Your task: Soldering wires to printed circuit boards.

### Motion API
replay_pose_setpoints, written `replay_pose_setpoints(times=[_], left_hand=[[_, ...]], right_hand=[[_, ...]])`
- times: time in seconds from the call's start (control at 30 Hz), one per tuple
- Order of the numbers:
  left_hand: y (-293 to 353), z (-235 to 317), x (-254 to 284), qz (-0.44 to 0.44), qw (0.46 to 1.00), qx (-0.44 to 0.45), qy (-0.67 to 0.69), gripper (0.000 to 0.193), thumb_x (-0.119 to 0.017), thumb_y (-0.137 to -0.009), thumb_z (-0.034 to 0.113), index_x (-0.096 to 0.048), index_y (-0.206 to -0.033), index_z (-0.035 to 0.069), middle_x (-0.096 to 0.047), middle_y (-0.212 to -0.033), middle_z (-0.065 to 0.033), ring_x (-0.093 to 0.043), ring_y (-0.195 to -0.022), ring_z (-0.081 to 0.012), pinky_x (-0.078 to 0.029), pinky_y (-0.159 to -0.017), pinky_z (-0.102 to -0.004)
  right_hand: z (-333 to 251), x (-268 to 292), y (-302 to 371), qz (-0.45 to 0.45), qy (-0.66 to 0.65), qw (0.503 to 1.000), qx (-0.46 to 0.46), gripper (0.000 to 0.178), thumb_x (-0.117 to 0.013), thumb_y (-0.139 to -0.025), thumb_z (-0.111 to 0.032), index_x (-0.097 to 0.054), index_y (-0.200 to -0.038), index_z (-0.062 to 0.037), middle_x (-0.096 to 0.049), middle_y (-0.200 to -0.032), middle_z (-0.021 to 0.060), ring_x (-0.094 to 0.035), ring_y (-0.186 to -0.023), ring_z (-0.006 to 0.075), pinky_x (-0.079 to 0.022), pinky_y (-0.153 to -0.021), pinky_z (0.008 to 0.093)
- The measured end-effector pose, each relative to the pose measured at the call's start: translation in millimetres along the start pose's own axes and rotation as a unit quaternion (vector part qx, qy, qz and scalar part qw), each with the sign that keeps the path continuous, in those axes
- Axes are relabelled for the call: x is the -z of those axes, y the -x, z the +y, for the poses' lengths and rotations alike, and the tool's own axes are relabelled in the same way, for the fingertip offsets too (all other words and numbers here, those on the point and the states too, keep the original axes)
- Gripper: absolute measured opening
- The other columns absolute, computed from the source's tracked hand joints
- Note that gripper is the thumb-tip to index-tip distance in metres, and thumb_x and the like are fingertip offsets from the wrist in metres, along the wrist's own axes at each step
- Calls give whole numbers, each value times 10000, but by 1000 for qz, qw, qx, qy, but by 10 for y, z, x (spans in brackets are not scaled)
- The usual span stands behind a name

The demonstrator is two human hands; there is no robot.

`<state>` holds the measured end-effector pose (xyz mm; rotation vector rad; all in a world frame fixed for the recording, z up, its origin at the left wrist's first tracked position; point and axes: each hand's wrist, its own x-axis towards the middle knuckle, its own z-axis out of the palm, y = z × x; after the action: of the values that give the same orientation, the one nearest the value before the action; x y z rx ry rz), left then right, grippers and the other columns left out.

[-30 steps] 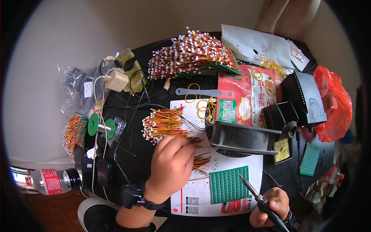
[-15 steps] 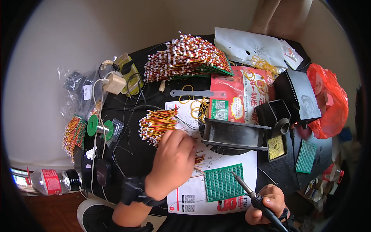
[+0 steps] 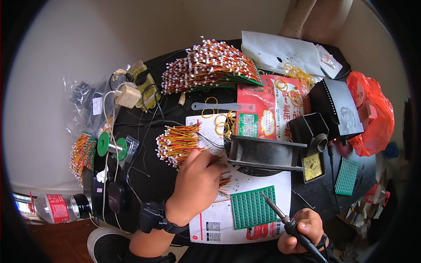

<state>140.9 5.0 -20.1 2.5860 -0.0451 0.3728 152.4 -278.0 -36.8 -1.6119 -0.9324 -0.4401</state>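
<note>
My right hand point(image 3: 303, 232) grips a soldering iron point(image 3: 291, 225). Its tip is over the upper right part of a green circuit board panel point(image 3: 252, 208) with rows of small pads. My left hand point(image 3: 196, 186), a black watch on its wrist, is palm down at the lower edge of a bundle of red and yellow wires with white connectors point(image 3: 177, 143). Its fingers are bent and closed together, and the fingertips are partly hidden, so what they pinch is unclear. Bare wire ends point(image 3: 224, 184) stick out beside that hand, left of the panel.
A dark, flanged spool-like holder point(image 3: 265, 152) stands behind the panel. To its right are an iron stand point(image 3: 313, 131), a yellow sponge point(image 3: 312, 167) and a black soldering station point(image 3: 337, 109). A solder reel point(image 3: 113, 147) lies left; a large wired-board stack point(image 3: 210, 65) sits at the back.
My left hand has shifted slightly at the wire bundle, its fingers reaching a little further right. The right hand and the iron stay almost in place.
</note>
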Motion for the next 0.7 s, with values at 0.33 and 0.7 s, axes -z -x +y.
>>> replay_pose_setpoints(times=[0.33, 0.7], left_hand=[[61, 111, 362, 50, 998, 34, 35, 124, -677, -748, -65, -641, -823, 28, -571, -755, -105, -548, -717, -304, -448, -683, -391], [494, 93, 574, -4, 809, 253, 531, 86, -578, -938, -55, -623, -1012, -58, -726, -821, -148, -719, -805, -154, -575, -737, -292]], right_hand=[[28, 24, 15, -13, -10, 1000, -4, 424, -700, -915, -248, -552, -1239, -17, -465, -679, 28, -437, -518, 113, -371, -451, 259], [63, -60, 5, 14, 5, 1000, 18, 409, -687, -916, -249, -559, -1212, 3, -453, -653, 20, -422, -490, 110, -365, -440, 255]])
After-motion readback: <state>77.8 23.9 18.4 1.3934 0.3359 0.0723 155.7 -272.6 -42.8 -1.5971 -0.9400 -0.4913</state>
